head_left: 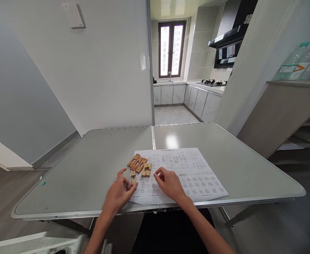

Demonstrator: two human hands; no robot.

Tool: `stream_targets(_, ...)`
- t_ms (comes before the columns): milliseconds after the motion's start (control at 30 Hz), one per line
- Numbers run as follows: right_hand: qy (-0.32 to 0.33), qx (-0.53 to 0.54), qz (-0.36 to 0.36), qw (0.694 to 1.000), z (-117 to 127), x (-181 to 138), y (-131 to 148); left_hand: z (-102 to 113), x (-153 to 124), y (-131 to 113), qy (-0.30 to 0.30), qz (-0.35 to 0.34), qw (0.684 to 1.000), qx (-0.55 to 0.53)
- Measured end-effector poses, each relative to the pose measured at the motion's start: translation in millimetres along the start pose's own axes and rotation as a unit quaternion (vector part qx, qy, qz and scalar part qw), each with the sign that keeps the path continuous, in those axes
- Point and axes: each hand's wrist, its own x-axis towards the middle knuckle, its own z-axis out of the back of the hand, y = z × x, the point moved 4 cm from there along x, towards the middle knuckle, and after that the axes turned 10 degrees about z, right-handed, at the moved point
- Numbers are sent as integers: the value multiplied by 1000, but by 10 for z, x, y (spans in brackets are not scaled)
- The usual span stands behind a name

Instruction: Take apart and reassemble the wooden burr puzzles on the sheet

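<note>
Left hand (120, 192) pinches a wooden block (133, 182) — right hand (170, 182) rests on the sheet (194, 173).

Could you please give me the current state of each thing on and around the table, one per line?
left hand: fingers curled on a small wooden piece, pinching it.
right hand: flat on the instruction sheet, holding nothing.
wooden puzzle pieces: apart, lying loose at the sheet's left edge.
instruction sheet: spread flat, printed side up.
folding table: unfolded, standing.
kitchen window: shut.
</note>
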Motion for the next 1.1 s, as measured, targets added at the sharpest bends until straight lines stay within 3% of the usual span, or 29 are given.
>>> stream_targets(200,-83,57,-33,994,486,-252,-537,212,151,355,-85,27,996,-10)
stream_targets(333,-107,91,-52,989,600,-374,-718,229,193,419,-76,36,996,-30)
stream_targets(500,-94,114,-53,988,558,-406,-733,204,114,342,-47,8,999,2)
stream_targets(733,-87,106,-45,989,538,-438,-718,248,56,352,-56,8,996,-68)
stream_targets(1100,-83,102,-41,990,537,-437,-690,234,61,401,-55,7,995,-83)
